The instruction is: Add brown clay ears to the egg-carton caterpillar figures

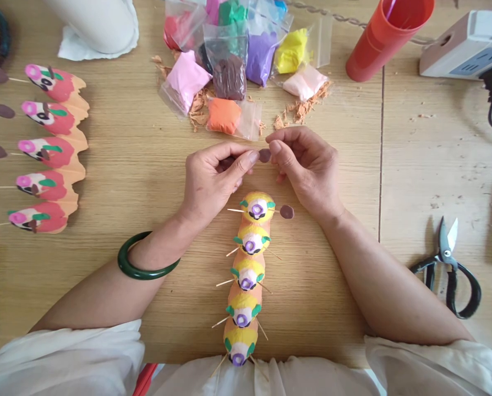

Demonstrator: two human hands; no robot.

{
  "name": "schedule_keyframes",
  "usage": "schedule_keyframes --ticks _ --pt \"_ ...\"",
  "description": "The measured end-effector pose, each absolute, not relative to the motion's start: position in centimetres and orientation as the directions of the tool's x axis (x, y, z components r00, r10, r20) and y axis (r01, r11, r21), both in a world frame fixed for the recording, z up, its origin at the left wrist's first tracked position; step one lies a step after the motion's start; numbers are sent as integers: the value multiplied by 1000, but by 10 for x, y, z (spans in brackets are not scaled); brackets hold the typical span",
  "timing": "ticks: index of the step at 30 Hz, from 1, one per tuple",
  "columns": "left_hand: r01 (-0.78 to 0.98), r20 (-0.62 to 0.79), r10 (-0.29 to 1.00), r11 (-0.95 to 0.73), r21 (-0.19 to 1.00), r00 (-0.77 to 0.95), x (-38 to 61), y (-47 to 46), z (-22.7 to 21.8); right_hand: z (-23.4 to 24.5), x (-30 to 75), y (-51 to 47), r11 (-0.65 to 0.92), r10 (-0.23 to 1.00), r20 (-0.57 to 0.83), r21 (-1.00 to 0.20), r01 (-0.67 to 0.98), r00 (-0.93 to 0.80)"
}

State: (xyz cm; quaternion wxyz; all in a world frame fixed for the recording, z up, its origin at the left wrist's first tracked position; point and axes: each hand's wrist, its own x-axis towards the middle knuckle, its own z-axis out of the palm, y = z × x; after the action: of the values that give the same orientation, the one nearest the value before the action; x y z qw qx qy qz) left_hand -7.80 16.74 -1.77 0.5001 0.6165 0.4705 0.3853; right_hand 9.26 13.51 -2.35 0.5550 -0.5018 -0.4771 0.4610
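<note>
Between thumb and fingertips, my left hand (219, 173) pinches a small dark brown clay disc (264, 155). More brown shows among its curled fingers. My right hand (310, 168) is close against the disc's other side, fingers curled and thumb near the index finger; whether anything is in that pinch is hidden. Below both hands lies a row of yellow-painted egg-carton cups (246, 302) with white clay muzzles, purple rings and green leaf shapes. Toothpicks poke out from the sides of the cups. On the top cup's right toothpick sits a brown clay oval (287, 212).
At left stands a red-painted carton row (56, 151) with brown ovals on toothpicks. Bags of coloured clay (229, 77) lie at the back among orange scraps. A red cup (388, 38), a power strip (469, 47) and scissors (448, 264) are on the right.
</note>
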Motion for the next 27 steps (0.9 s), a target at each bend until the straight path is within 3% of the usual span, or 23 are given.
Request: schedule_keyframes --ticks 6,19,27 --pt "140 43 959 -85 986 281 -78 166 -17 -22 92 135 84 986 80 -996 -27 147" --pt "245 55 932 -151 958 358 -76 166 -10 -25 92 137 116 984 121 -992 39 131" --pt "203 39 958 -100 974 284 -77 167 -17 -23 93 135 100 988 96 -995 -21 118"
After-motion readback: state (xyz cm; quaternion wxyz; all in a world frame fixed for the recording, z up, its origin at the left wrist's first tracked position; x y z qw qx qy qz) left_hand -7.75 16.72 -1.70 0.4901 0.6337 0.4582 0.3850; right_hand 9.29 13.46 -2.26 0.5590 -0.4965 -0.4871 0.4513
